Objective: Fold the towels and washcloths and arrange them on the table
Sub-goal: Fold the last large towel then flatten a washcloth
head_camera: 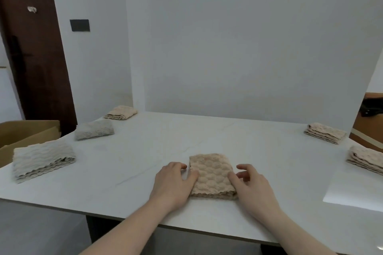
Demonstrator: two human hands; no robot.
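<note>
- A folded beige washcloth (212, 176) lies on the white bench (145, 151), between the two hands.
- The left hand (173, 184) rests loosely open against the cloth's left edge, thumb on top, gripping nothing.
- The right hand (253, 185) sits at the right edge, fingers curled and spread, thumb touching the cloth.
- Three folded towels lie well left of the left hand: a large grey towel (42, 160), a small grey towel (94, 129), a far beige towel (121, 112).
- Two beige stacks lie well right of the right hand: the far stack (325, 135) and the near stack (365, 159).

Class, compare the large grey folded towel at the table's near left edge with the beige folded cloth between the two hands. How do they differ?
The large grey folded towel is wavy-ribbed; the beige folded cloth is bubble-textured. The grey one looks larger. It lies untouched, while the left hand and right hand flank the beige one. Both are folded flat.
</note>
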